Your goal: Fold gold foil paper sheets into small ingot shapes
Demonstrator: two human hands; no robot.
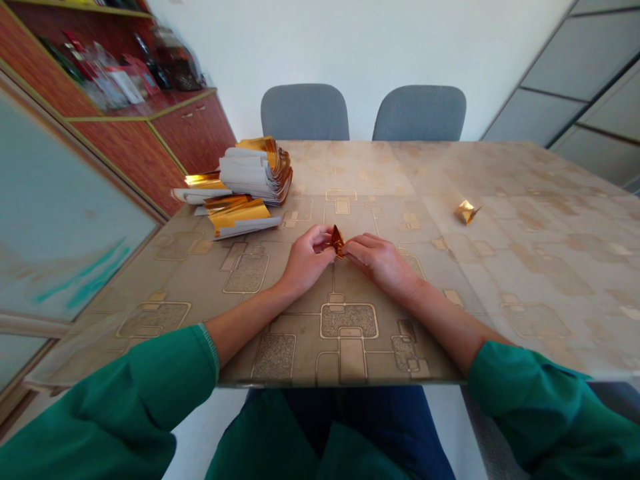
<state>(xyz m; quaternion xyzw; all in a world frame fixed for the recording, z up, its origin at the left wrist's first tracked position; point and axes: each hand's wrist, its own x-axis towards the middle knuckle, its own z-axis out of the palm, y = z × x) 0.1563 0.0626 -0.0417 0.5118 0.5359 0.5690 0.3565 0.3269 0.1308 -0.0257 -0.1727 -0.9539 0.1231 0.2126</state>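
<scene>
A small piece of folded gold foil paper (pixel 337 241) is between my hands, just above the middle of the near half of the table. My left hand (pixel 315 253) pinches its left side with thumb and fingers. On the other side, my right hand (pixel 376 259) grips its lower right edge, with the fingertips partly hidden. The foil rises to a point at the top. Off to the right, a finished-looking folded gold foil piece (pixel 467 212) rests on the tabletop, apart from both hands.
Stacks of gold and white foil paper sheets (pixel 250 175) lie at the table's left back. The patterned tablecloth (pixel 350 320) covers the table. Two grey chairs (pixel 304 113) stand behind it against the wall. A wooden cabinet (pixel 193 130) with bottles is at the left.
</scene>
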